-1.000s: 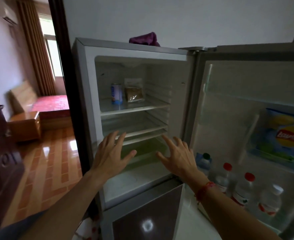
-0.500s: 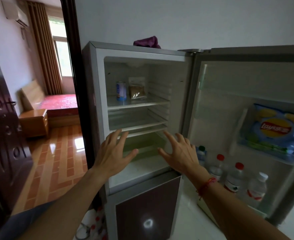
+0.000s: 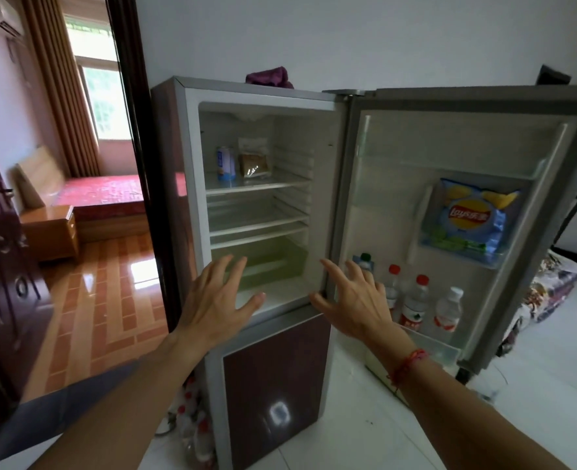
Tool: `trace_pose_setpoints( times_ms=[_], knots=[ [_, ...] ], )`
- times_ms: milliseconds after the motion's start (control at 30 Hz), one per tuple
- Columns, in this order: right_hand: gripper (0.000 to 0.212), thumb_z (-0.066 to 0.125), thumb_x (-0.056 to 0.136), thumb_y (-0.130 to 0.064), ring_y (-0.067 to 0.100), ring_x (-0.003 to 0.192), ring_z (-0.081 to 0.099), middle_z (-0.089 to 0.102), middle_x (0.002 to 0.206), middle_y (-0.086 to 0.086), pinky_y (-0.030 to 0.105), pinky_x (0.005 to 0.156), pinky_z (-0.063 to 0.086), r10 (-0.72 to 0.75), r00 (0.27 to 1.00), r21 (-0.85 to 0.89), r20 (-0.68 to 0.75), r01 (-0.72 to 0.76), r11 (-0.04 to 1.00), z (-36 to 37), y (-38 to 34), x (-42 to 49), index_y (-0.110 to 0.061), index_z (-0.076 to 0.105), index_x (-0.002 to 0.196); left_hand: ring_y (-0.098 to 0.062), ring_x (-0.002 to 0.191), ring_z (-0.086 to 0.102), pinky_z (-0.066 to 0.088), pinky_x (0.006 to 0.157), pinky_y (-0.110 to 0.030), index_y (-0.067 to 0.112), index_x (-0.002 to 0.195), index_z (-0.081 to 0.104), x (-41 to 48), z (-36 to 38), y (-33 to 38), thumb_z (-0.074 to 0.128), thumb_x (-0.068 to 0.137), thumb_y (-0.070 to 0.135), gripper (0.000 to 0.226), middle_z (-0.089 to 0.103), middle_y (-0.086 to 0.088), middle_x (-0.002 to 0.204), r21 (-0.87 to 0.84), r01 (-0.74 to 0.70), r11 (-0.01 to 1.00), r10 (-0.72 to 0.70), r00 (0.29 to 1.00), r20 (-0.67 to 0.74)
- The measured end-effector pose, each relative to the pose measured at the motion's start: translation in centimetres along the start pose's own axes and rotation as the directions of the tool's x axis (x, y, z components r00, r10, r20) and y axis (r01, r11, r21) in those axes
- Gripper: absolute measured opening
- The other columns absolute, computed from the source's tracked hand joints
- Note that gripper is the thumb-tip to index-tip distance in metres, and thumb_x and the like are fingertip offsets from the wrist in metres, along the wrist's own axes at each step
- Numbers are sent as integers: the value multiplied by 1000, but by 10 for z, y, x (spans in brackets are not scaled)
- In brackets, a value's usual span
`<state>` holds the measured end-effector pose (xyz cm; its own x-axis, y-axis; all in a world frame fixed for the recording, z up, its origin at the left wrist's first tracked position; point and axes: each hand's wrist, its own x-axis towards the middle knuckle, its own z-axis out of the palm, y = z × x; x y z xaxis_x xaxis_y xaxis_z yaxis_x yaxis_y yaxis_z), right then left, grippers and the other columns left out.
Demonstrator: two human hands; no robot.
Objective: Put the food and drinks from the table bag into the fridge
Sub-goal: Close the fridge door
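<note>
Hands point(image 3: 219, 300) farther back, both empty

Two bare forearms, no sleeves on either. The right wrist wears a thin red braided string bracelet point(image 3: 410, 362) with loose frayed ends. Neither the left hand point(image 3: 216, 304) nor the right hand point(image 3: 355, 301) shows rings or a watch.

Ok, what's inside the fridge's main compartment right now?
On the top shelf: a blue can and a clear packet of brown food. The middle shelves look bare. The left hand partly covers the greenish crisper drawer, so its contents are hidden.
</note>
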<state>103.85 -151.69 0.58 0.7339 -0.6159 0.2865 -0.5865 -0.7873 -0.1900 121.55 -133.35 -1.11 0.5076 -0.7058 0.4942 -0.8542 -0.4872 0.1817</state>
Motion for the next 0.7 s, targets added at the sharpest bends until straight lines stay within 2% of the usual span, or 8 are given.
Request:
trace_pose_setpoints(
  times_ms=[433,700],
  knots=[
    [78,40,91,-75,35,147,27,22,164,12,53,116,27,-10,1000,13,10,10,1000,-12,37,-20,-45,12,157,-25,144,26,32,114,-46,21,153,24,-8,-3,49,23,81,78,92,25,-6,157,-7,20,1000,-20,999,26],
    [79,44,90,-75,36,147,29,23,164,13,54,116,30,123,992,22,-20,-122,992,-21,102,-31,-46,12,156,-24,141,30,35,111,-44,22,152,27,23,20,103,28,79,79,93,28,-5,155,-62,-87,994,90,995,47]
  ],
)
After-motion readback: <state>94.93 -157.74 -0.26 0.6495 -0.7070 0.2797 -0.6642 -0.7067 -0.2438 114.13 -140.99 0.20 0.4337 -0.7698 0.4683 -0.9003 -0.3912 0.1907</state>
